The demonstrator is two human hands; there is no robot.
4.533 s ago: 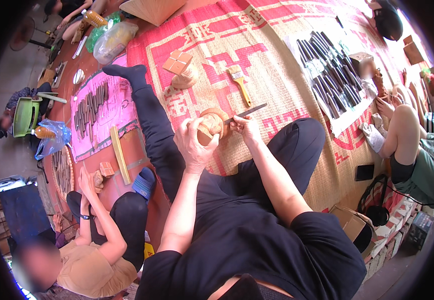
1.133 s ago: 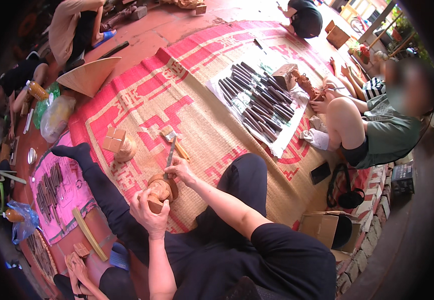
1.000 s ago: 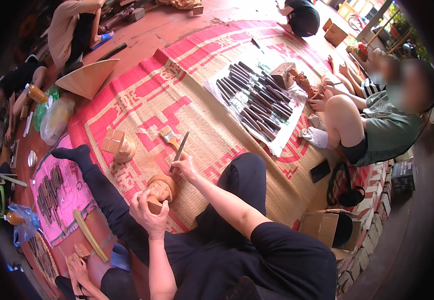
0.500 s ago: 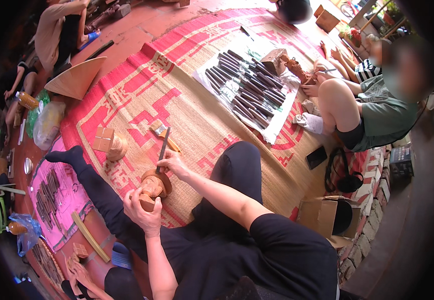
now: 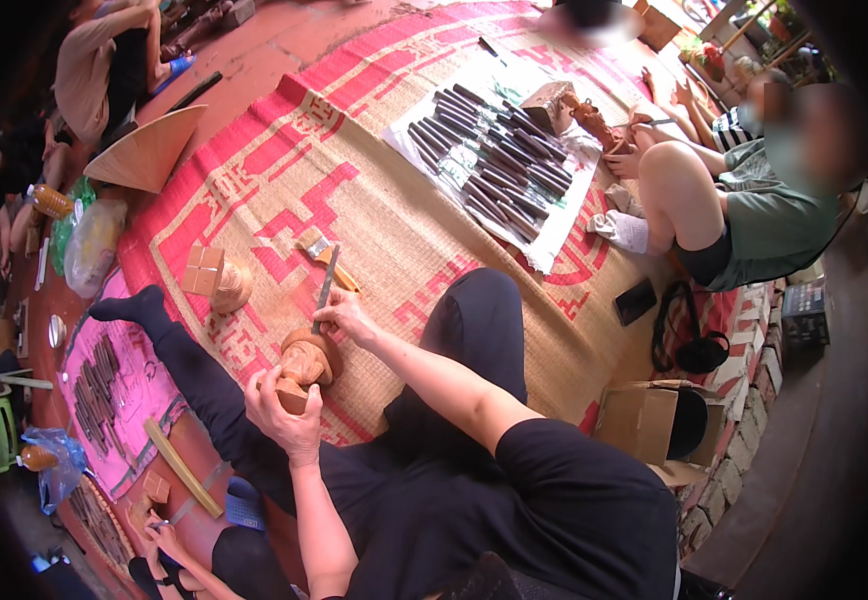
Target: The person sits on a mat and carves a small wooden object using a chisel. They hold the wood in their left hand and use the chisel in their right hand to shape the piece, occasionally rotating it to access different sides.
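Head | left grip (image 5: 282,422) clasps carved wood (image 5: 308,361) | right grip (image 5: 348,318) pinches dark tool (image 5: 328,274) | steeper in view than 4.5 s ago

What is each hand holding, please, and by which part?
Left hand: wooden carving, by its near end. Right hand: slim tool, by its lower part.

A red-patterned straw mat (image 5: 404,200) is spread on red tiled floor (image 5: 264,60); on it, just beyond the grip of the right hand (image 5: 344,313), a yellow-handled brush (image 5: 318,247) is laid, with a block-ended wooden carving (image 5: 233,288) set farther left. Beyond and right of the grip, a white sheet (image 5: 551,240) is laid out under dark tools (image 5: 499,165); directly right, a black phone (image 5: 636,301) is placed. Left of the grip, the floor is occupied by a pink cloth (image 5: 154,393) and wooden strip (image 5: 183,468).
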